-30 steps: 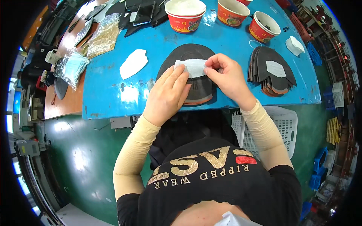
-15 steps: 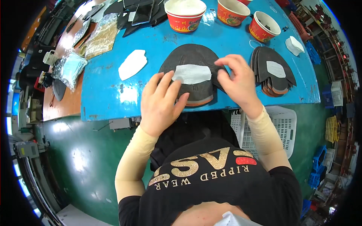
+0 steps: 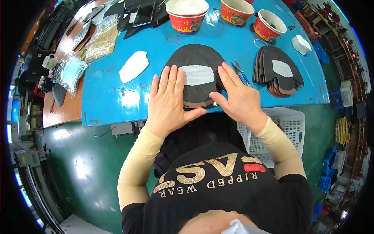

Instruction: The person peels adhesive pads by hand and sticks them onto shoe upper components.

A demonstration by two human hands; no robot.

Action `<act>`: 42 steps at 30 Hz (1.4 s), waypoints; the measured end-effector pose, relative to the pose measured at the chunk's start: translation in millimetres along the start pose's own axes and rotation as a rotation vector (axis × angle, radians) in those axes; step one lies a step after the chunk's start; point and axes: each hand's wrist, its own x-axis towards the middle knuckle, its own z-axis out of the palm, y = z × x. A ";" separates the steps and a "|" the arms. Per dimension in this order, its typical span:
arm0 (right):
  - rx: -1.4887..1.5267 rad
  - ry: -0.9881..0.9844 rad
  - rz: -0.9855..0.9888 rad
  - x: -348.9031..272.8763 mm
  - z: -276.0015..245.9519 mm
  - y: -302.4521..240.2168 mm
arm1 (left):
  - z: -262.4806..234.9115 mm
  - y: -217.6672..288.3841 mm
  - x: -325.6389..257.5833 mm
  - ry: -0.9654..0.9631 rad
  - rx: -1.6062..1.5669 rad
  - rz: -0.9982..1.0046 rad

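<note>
A stack of dark grey, rounded cut pieces (image 3: 196, 54) with orange lower edges lies on the blue table in front of me. A white rectangular patch (image 3: 198, 75) sits across the middle of the top piece. My left hand (image 3: 168, 99) rests flat against the stack's left side, fingers straight and thumb out along the lower edge. On the opposite side, my right hand (image 3: 241, 99) has its fingertips at the stack's right edge, thumb spread toward the lower edge. Just beyond the right fingers lies a pair of slim metal snips (image 3: 240, 73).
A second stack of dark pieces with a white patch (image 3: 282, 69) lies to the right. Red paper bowls (image 3: 187, 21) stand along the far side, near a phone (image 3: 144, 14). White scraps (image 3: 133, 67) flank the work. A white basket (image 3: 286, 126) is below the table edge.
My right hand has left its pinch near the stack's right edge and flattened out, uncovering the snips. My left fingers have straightened and slid back off the patch onto the left side.
</note>
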 end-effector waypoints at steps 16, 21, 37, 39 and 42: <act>0.196 0.266 0.074 -0.2 -6.9 8.0 | -24.4 -20.8 -22.8 -0.080 0.077 0.011; 0.005 0.190 0.185 3.1 9.7 17.3 | -3.7 0.0 -2.4 -0.060 -0.014 0.122; 0.347 0.371 0.185 -2.1 26.5 16.8 | 14.1 -11.2 -18.7 0.095 0.082 -0.226; 0.630 0.330 0.292 -3.1 22.2 17.8 | 14.7 -17.1 -24.7 0.133 0.067 -0.285; 1.171 0.343 0.370 -1.6 11.5 29.7 | 10.4 -22.9 -32.6 0.182 0.040 -0.316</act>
